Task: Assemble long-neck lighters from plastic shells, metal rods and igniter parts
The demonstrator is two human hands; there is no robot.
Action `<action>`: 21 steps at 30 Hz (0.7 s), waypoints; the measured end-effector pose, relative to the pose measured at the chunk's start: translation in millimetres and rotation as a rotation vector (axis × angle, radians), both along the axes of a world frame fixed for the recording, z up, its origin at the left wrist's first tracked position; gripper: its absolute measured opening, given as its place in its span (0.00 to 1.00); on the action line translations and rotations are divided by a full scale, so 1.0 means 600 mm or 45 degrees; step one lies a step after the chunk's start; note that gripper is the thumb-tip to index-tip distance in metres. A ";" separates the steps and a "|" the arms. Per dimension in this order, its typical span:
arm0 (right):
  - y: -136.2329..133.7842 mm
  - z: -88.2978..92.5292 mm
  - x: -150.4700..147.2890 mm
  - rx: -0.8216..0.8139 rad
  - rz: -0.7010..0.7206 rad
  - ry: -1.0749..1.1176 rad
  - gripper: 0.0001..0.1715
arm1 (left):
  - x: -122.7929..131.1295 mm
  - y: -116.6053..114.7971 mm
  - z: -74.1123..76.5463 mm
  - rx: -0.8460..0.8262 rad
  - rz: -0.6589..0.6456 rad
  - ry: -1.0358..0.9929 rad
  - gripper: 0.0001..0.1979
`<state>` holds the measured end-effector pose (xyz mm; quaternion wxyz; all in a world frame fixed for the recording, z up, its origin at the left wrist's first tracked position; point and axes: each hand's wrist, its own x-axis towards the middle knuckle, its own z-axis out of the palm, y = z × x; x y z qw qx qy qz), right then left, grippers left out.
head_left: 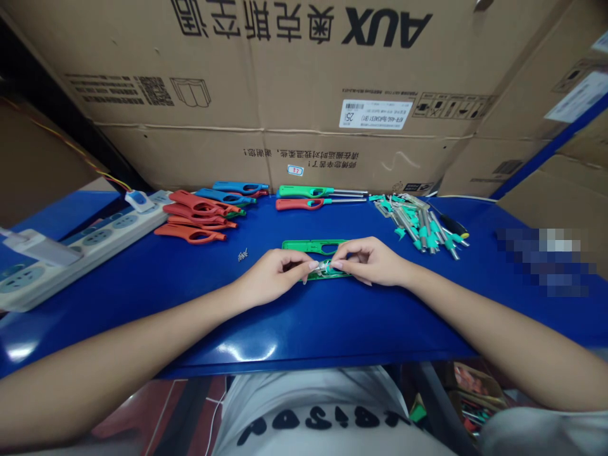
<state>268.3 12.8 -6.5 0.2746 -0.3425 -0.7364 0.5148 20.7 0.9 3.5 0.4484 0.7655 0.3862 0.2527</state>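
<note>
Both my hands meet at the middle of the blue table, over an opened green lighter casing. One green casing half (308, 246) lies flat just beyond my fingers. The other green half (327, 276) is under my fingertips, partly hidden by them. My left hand (278, 272) pinches the pale end of a small lighter insert (324, 268) with clear and teal parts and thin wires. My right hand (373, 261) has its thumb and finger closed at the teal end of the same insert. A small pile of screws (242, 254) sits left of the casing.
Red, orange and blue casing halves (199, 212) are stacked at the back left, beside a white power strip (90, 244). Two long-nosed lighters (313, 196) lie at the back. Metal-tubed inserts (422, 221) and a screwdriver (451, 225) are at the right. A cardboard wall (213, 126) stands behind.
</note>
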 end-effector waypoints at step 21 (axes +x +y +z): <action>0.001 -0.001 -0.001 0.005 -0.001 -0.015 0.22 | 0.001 -0.001 -0.007 -0.009 -0.001 -0.004 0.18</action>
